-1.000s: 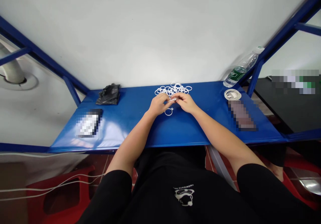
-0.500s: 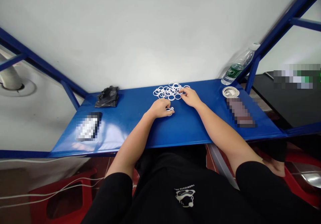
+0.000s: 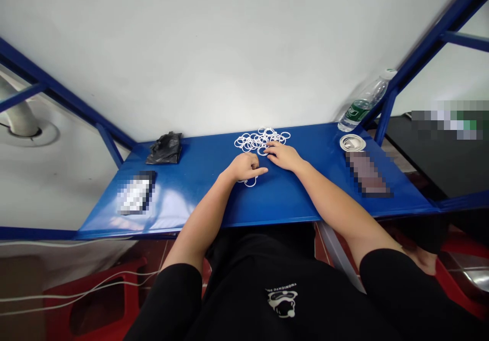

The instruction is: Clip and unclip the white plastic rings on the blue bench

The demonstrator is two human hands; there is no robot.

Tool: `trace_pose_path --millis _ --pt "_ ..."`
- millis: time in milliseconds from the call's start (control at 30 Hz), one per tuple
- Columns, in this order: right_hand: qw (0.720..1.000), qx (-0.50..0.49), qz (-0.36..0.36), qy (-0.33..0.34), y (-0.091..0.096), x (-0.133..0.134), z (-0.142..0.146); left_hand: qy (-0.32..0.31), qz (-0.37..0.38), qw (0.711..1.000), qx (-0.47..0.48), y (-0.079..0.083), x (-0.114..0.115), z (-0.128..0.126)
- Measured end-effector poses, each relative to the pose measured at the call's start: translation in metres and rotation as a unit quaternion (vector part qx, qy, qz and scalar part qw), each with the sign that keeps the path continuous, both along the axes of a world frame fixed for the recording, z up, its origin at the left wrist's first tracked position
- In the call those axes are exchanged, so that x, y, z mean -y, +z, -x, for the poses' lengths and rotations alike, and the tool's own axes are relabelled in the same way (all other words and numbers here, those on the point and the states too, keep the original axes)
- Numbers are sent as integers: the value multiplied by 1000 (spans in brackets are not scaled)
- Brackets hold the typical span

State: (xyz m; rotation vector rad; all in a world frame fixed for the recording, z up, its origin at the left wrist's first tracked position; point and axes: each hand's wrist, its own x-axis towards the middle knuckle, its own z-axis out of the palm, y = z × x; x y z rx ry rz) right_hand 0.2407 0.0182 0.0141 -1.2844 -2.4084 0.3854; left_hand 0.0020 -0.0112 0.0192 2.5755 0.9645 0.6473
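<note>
A heap of several small white rings (image 3: pixel 255 139) lies at the back middle of the blue table (image 3: pixel 191 193). My left hand (image 3: pixel 244 168) rests curled on the table in front of the heap, fingers closed over linked white rings (image 3: pixel 250 182) that show under it. My right hand (image 3: pixel 282 156) lies just to the right, its fingertips pinching a white ring (image 3: pixel 263 151) at the near edge of the heap.
A crumpled black bag (image 3: pixel 166 147) lies at the back left, a blurred flat object (image 3: pixel 135 193) at the near left. At the right stand a plastic water bottle (image 3: pixel 364 101), a roll of white tape (image 3: pixel 352 142) and a blurred object (image 3: pixel 367 174). Red stools show below the table.
My right hand drew back from the heap toward my left hand with a ring. My left hand slid slightly nearer with the linked rings under it.
</note>
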Motion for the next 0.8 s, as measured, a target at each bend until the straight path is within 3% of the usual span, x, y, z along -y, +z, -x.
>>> trace_pose_path --millis 133,300,533,667,800 --pt "1000 9 -11 -6 0 0 2 92 3 996 -6 5 2 1" --pt "1000 -3 -28 -6 -2 -2 4 153 37 987 -11 7 2 1" --pt "990 -121 -72 25 1 8 11 230 21 973 -7 1 -1 2" --pt "982 -149 -88 81 3 18 21 214 -15 977 -16 -2 -4 2" --pt "980 -185 -47 47 3 22 25 157 -57 986 -26 -4 -5 1"
